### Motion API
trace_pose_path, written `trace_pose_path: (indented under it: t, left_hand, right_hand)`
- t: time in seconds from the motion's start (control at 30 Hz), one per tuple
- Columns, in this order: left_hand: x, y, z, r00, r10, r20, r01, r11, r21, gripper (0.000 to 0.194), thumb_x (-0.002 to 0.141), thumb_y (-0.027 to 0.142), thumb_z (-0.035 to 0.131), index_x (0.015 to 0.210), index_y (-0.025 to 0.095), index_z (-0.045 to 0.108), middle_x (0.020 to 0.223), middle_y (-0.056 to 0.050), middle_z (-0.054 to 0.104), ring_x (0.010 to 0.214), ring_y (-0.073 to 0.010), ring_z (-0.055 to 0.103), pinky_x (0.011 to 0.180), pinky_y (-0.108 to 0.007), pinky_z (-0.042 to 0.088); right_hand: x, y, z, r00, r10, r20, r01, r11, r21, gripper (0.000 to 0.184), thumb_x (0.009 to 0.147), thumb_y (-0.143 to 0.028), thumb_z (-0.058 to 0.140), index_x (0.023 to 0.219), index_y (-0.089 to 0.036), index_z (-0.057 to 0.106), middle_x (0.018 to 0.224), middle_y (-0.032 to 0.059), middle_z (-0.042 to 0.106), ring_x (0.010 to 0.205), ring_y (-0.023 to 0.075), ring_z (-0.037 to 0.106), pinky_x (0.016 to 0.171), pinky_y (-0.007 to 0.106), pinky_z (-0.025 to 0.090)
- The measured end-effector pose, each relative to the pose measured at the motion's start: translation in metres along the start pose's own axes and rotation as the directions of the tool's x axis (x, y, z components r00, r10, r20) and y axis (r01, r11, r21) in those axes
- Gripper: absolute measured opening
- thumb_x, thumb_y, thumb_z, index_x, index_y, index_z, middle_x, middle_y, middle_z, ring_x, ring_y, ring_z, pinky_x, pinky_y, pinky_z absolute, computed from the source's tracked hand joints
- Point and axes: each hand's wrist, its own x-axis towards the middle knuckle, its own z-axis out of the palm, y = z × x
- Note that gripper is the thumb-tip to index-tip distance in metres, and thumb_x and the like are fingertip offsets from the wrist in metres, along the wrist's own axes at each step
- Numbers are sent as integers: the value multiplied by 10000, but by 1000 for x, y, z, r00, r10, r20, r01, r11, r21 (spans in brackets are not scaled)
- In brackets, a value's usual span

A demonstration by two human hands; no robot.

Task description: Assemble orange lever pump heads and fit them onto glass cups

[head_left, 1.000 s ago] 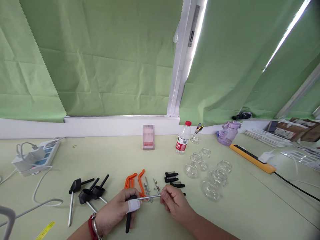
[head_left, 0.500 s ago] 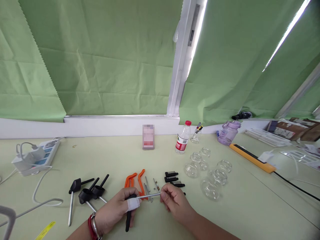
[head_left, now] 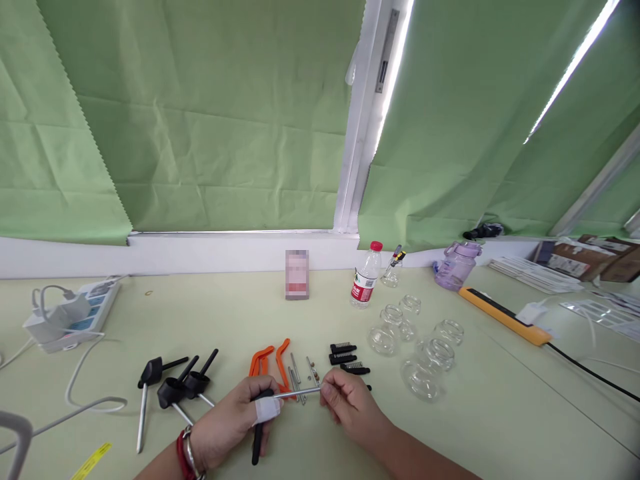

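My left hand (head_left: 245, 410), with white tape round its thumb, grips a black-handled piece with a metal rod (head_left: 300, 393). The black handle (head_left: 257, 443) points down out of the fist, and the rod runs level to the right. At its far end, my right hand (head_left: 350, 403) pinches the rod between thumb and fingertips; whether a small part is also held there is hidden. Behind the hands lie orange curved levers (head_left: 281, 360), several thin metal pins (head_left: 295, 369) and black pieces with springs (head_left: 343, 359). Similar black-handled rods (head_left: 173, 391) rest left of my left hand.
Several clear glass jars (head_left: 423, 377) stand to the right. Further back are a red-capped bottle (head_left: 366, 277), a jar with screwdrivers (head_left: 391, 277) and a purple jug (head_left: 456, 267). A white power strip (head_left: 95, 313) with cables lies left, an orange one (head_left: 505, 317) right.
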Motion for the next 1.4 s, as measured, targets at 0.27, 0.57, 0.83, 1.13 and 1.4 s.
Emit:
trace_pose_path:
  t: [0.27,0.57,0.83,1.13,1.4]
  left_hand:
    - [1,-1,-1,1000,4,-25,-4,1000,16,218,768,374,601,754,175,514,505,49,494,416,-122,476,431,-248,403]
    - [-1,1,2,1000,25,19,-26,998,64,192,787,347,583,742,180,498,527,45,485,432,-123,480,481,-269,407]
    - [-7,9,-2,980,169,109,-197,916,349,203,737,330,640,836,194,527,696,29,446,630,-137,439,580,-243,368]
    - [-3,37,-32,873,399,-279,16,551,835,261,866,419,414,945,206,541,719,-13,602,625,-186,531,597,-285,392]
    - [35,34,-65,758,557,-338,362,71,929,180,791,303,463,741,181,584,720,-120,668,832,-308,598,945,-491,267]
  right_hand:
    - [1,-7,1,1000,4,-13,-4,999,45,325,856,-498,489,817,-176,494,664,-13,507,490,79,387,468,207,329]
    - [1,-2,1,1000,1,-9,-1,1000,27,331,884,-467,444,736,-173,479,636,-11,517,466,77,407,463,209,337]
    - [2,-4,0,998,-12,-57,14,999,35,346,904,-469,418,726,-178,476,586,-30,471,459,77,392,473,214,330]
    - [1,0,3,1000,18,-23,-16,994,106,289,890,-467,455,851,-183,493,731,-6,523,491,66,410,477,206,354]
    - [-4,1,3,1000,-3,21,2,999,41,278,893,-452,450,885,-183,515,726,-2,521,525,79,419,492,212,361]
